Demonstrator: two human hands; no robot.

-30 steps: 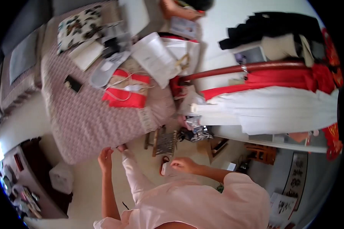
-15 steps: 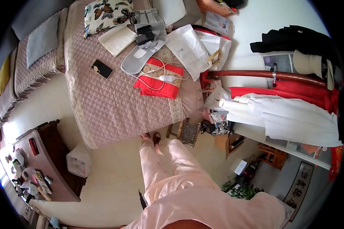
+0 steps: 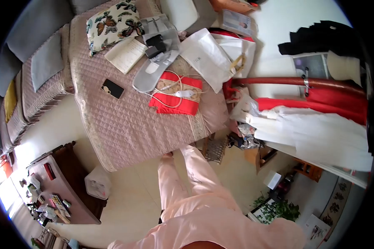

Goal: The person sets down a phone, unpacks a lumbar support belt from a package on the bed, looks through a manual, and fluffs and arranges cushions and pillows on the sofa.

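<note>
Neither of my hands shows; only my pink top (image 3: 212,224) and pink trousers (image 3: 199,174) are in view. In front of my legs is a couch with a quilted pink cover (image 3: 124,128). On it lie a folded red cloth (image 3: 174,108) with a patterned band, a white cable with a controller (image 3: 184,93), and a grey insole-shaped piece (image 3: 147,79). Near these are a black phone (image 3: 112,89), an open notebook (image 3: 126,56), a small black box (image 3: 154,50) and white bags (image 3: 205,58).
A butterfly cushion (image 3: 114,25) rests on the couch. To the right, a dark red rail (image 3: 270,81) runs beside white cloth (image 3: 316,133). A woven stool (image 3: 214,150) and a cardboard box (image 3: 257,157) stand on the floor. On the left are a cluttered table (image 3: 77,209) and a bin (image 3: 98,182).
The view has shifted, so most of the room sits lower and further right. One leg has come forward to the couch's edge. The things on the couch lie as before.
</note>
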